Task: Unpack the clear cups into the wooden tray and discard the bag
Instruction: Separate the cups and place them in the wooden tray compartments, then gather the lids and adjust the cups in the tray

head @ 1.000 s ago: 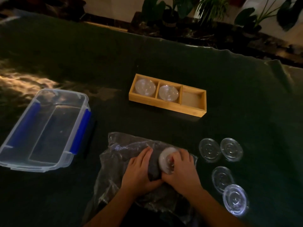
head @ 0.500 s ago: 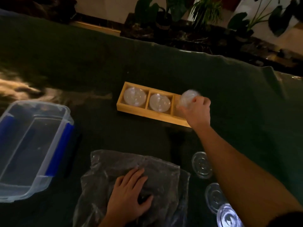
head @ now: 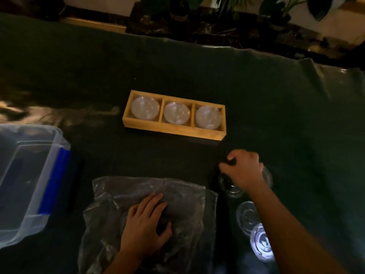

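Three clear cups (head: 176, 113) sit in the wooden tray (head: 173, 131), one in each compartment, so every slot is filled. Nearer the person than the tray lies the plastic bag (head: 183, 194), flattened on the dark table cover (head: 276, 95). The left hand (head: 145, 224) rests on the bag with fingers spread, pressing it down, not gripping it. To the right of the bag, the right hand (head: 242, 171) hovers with fingers curled over the flat clear lids (head: 246, 216); I cannot tell whether it grasps one.

The bag looks empty, so discarding it appears to be what is left. It is thin and slippery: better to gather it into a bunch with one hand than to drag it, and keep it off the lids. The clear bin with blue latches (head: 29, 175), left of the bag, seems the likely place for it.

No brand, label or writing is readable.
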`<state>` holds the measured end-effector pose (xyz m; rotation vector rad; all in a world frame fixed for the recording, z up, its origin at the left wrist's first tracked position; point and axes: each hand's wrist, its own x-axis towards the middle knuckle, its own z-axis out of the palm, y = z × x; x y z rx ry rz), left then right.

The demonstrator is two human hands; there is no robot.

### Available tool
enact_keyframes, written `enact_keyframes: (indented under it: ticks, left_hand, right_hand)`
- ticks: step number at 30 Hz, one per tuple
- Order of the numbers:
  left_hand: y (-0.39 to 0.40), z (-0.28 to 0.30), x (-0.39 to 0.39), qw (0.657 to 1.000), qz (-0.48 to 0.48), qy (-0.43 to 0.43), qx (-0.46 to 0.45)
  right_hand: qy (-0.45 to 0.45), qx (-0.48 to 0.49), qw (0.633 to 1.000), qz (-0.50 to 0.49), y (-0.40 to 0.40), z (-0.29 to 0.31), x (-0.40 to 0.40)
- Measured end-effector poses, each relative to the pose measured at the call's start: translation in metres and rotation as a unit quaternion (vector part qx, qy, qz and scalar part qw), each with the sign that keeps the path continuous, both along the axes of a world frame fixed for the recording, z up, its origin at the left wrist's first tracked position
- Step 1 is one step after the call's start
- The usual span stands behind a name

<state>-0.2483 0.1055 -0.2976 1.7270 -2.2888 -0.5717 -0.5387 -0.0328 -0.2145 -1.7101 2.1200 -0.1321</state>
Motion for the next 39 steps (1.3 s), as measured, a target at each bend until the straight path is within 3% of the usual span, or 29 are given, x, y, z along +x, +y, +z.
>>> enact_keyframes:
  ticks: [4, 13, 17, 19, 21, 24, 26, 28, 29, 30, 32, 33, 36, 39]
  left_hand:
    - [-0.003, 0.006, -0.001, 0.997, -0.014, -0.073, 0.032]
    - [-0.010, 0.032, -0.009, 0.977, -0.057, -0.182, 0.092]
    - [-0.011, 0.044, -0.012, 0.967, -0.099, -0.234, 0.029]
    - [-0.013, 0.047, -0.016, 0.956, -0.124, -0.265, 0.000]
    - [-0.018, 0.051, -0.022, 0.951, -0.135, -0.275, 0.027]
    - [-0.030, 0.061, -0.024, 0.950, -0.148, -0.263, 0.076]
    - [-0.039, 0.076, -0.026, 0.945, -0.156, -0.241, 0.154]
    - [-0.045, 0.093, -0.034, 0.960, -0.088, -0.112, 0.241]
    - [-0.044, 0.100, -0.039, 0.959, -0.012, 0.021, 0.283]
    - [-0.042, 0.107, -0.045, 0.921, 0.065, 0.166, 0.345]
    - [-0.030, 0.112, -0.058, 0.751, 0.134, 0.401, 0.508]
    - [-0.023, 0.112, -0.065, 0.682, 0.140, 0.459, 0.553]
    - [-0.012, 0.109, -0.084, 0.578, 0.222, 0.541, 0.569]
    - [-0.011, 0.107, -0.093, 0.528, 0.226, 0.592, 0.565]
  right_hand:
    - [0.110, 0.145, 0.980, 0.079, 0.052, -0.015, 0.000]
    - [0.034, 0.067, 0.996, 0.038, 0.068, 0.002, 0.005]
    - [-0.127, -0.077, 0.989, -0.029, 0.105, 0.023, 0.025]
    - [-0.207, -0.106, 0.972, -0.028, 0.131, 0.032, 0.045]
    - [-0.245, -0.118, 0.962, -0.020, 0.157, 0.034, 0.063]
    - [-0.268, -0.110, 0.957, -0.018, 0.183, 0.028, 0.080]
    - [-0.253, -0.107, 0.962, 0.000, 0.193, 0.023, 0.085]
    - [-0.248, -0.117, 0.962, 0.015, 0.198, 0.021, 0.088]
    - [-0.251, -0.129, 0.959, 0.020, 0.200, 0.022, 0.088]
    - [-0.252, -0.143, 0.957, 0.022, 0.201, 0.024, 0.089]
    - [-0.243, -0.170, 0.955, 0.031, 0.201, 0.028, 0.091]
    - [-0.238, -0.181, 0.953, 0.041, 0.201, 0.031, 0.091]
    - [-0.237, -0.165, 0.954, 0.087, 0.199, 0.041, 0.090]
    - [-0.305, -0.146, 0.938, 0.072, 0.201, 0.045, 0.078]
